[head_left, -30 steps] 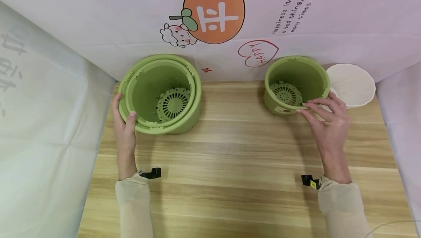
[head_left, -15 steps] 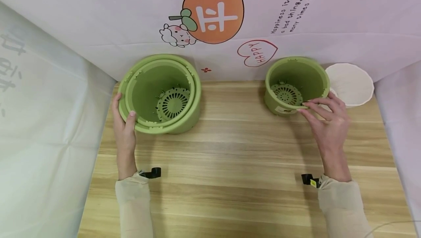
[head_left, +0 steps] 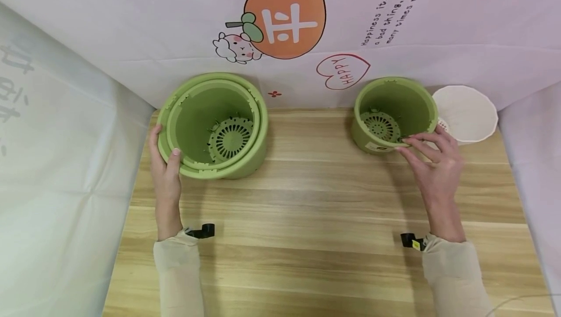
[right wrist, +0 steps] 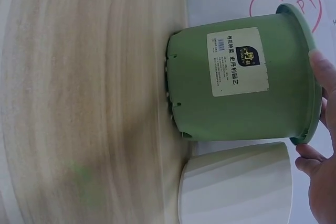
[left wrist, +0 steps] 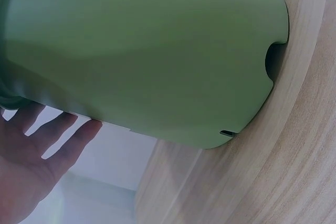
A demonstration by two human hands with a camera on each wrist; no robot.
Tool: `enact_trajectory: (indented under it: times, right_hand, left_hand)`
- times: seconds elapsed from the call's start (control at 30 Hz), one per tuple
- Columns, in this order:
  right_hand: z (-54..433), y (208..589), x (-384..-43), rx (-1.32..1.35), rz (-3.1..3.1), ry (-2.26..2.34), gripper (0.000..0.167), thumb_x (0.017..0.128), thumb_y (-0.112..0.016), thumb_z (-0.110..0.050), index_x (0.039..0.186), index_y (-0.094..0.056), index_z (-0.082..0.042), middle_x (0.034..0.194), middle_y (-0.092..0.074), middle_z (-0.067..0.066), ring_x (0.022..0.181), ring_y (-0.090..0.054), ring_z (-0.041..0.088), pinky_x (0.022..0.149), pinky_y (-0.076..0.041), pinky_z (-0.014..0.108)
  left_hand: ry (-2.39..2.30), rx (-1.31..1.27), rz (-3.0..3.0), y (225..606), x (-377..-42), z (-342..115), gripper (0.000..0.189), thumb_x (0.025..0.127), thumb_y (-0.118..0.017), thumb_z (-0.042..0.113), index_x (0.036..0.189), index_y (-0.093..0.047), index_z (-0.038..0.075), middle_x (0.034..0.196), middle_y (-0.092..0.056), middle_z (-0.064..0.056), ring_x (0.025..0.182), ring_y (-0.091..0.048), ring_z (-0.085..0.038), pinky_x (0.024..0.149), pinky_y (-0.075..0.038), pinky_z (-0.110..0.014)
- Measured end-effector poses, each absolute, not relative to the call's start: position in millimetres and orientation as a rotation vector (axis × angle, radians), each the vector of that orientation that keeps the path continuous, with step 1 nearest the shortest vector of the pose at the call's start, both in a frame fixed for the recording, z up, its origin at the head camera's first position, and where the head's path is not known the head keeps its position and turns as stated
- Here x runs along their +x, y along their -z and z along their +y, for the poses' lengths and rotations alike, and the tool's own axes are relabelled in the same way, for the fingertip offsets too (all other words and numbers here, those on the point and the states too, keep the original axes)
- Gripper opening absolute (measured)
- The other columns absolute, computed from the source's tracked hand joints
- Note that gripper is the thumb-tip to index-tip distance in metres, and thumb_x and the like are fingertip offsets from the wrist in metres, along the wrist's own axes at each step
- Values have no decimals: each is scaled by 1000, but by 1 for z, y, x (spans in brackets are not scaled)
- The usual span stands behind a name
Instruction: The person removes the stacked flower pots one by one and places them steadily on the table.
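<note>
At the back left stand two nested green plastic flowerpots: a larger outer pot [head_left: 251,163] and an inner pot [head_left: 197,112] with a slotted bottom. My left hand [head_left: 167,180] grips the outer pot's rim at its left front, thumb over the rim and fingers along the outside. In the left wrist view, the fingers [left wrist: 68,148] lie against the green wall. A smaller green flowerpot [right wrist: 283,77] with a white label stands at the back right. My right hand [head_left: 438,171] pinches its front right rim between thumb and fingers.
Just right of the smaller pot stands a white faceted pot [head_left: 471,112], partly hidden by it and the right hand. A white printed sheet [head_left: 175,20] hangs behind the wooden table [head_left: 307,219], with pale sheets at both sides.
The smaller pot's rim and my right hand have shifted very slightly, the hand a touch to the left. My left hand and the nested pots stay in place.
</note>
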State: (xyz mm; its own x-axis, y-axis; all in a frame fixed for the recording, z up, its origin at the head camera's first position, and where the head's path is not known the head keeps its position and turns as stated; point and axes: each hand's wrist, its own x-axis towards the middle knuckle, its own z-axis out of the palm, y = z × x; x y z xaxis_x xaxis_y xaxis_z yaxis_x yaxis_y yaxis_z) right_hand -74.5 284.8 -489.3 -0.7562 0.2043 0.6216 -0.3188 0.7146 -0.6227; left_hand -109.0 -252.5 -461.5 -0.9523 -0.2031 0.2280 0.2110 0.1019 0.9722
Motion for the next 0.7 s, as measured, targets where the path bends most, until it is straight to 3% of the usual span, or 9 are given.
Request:
enact_trajectory:
  times: [0.43,0.7]
  right_hand:
    - [286,495,-76,77,-2219,-968,24,63,-88,9,83,-79,2,90,-72,21,107,-64,40,115,-37,45]
    - [287,498,-76,100,-2212,-937,23,63,-87,10,83,-78,3,94,-73,21,111,-63,43,115,-37,46]
  left_hand:
    - [1897,0,-2099,462,-109,-252,62,94,-52,8,152,-34,16,156,-32,-10,134,-45,-38,100,-53,-36]
    - [1889,-1,-2097,463,-109,-253,61,94,-52,9,152,-34,16,156,-32,-10,134,-45,-38,100,-53,-37]
